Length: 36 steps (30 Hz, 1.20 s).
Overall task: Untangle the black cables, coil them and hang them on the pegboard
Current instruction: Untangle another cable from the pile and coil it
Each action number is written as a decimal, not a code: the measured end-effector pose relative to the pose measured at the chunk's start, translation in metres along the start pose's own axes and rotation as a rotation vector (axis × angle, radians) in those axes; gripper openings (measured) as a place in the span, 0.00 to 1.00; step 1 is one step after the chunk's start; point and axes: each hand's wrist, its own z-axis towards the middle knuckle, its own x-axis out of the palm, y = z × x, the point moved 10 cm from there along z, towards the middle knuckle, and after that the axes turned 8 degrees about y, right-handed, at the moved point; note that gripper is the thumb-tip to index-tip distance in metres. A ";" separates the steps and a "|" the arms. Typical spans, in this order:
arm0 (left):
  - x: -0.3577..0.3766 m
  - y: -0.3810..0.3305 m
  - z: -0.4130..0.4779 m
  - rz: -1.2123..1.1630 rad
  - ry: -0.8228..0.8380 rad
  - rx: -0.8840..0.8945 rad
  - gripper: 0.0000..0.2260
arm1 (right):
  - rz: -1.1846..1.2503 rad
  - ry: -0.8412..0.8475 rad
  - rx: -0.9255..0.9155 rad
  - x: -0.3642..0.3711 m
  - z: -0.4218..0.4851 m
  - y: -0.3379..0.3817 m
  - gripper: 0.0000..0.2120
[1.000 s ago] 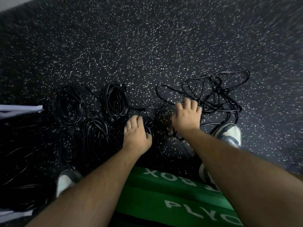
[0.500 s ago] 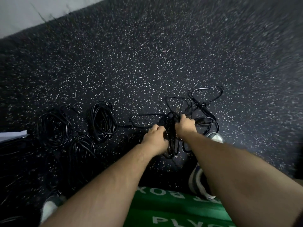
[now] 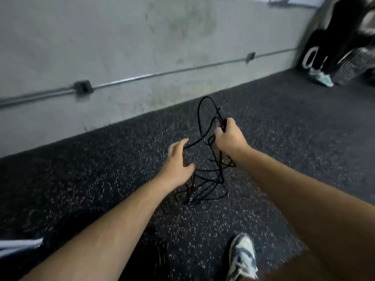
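Right hand [image 3: 229, 136] gripped a gathered bunch of the black cable [image 3: 203, 179], with the fingers curled round several strands and the fist raised above the floor. Left hand [image 3: 178, 161] was lower and just beside it, with the fingers loosely spread. One strand ran from the right fist to the left fingertips and touched them, but they were not closed on it. One loop stood up above the right fist. The rest of the tangle hung between the two hands, and its lowest loops reached the floor near the middle.

The floor [image 3: 91, 179] was black rubber matting flecked with white. Its far edge met a grey concrete wall [image 3: 142, 37], stained in patches. A metal conduit [image 3: 162, 73] ran low along the wall through two dark junction boxes [image 3: 82, 87]. At the floor's near edge rested a grey-and-white sneaker [image 3: 242, 258]. At the far right corner stood another person [image 3: 334, 43], blurred and in dark clothing. A white object [image 3: 18, 247], cut off by the frame, showed at the near left edge.
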 end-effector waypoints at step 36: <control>-0.090 -0.179 0.039 -0.681 0.030 0.131 0.10 | 0.513 0.291 -0.168 -0.063 -0.008 0.097 0.11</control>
